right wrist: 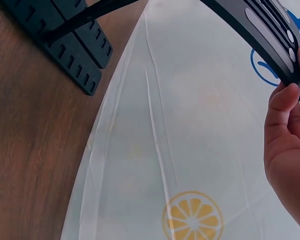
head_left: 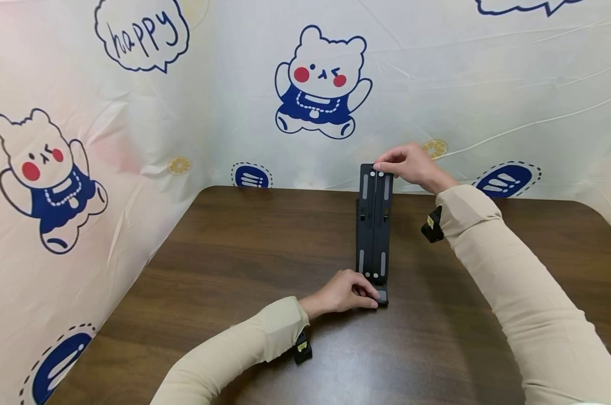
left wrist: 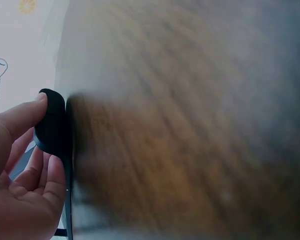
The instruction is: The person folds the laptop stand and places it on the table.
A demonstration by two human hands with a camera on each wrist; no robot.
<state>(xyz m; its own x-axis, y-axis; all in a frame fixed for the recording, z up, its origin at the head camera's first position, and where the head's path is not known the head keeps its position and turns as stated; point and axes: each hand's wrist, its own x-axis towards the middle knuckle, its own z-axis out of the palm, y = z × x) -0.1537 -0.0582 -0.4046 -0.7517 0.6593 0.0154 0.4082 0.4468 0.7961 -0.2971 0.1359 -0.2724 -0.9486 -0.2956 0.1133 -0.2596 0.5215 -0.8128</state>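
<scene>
A black folding laptop stand [head_left: 373, 225] is on the table, its narrow top panel raised at the far end. My right hand [head_left: 408, 166] pinches the panel's upper end between thumb and fingers. In the right wrist view a thin support bar [right wrist: 90, 15] runs from the slotted base [right wrist: 72, 55] up toward the panel [right wrist: 260, 35], which tilts clear of the base. My left hand [head_left: 343, 291] grips the stand's front lip [left wrist: 54, 120] close to the tabletop, thumb on its outer side and fingers beneath. Grey pads and round white dots mark the panel's face.
The brown wooden table [head_left: 265, 236] reaches back to a pale curtain [head_left: 224, 112] printed with bears and orange slices, which also hangs along the left side. Small black wrist cameras are strapped at both cuffs.
</scene>
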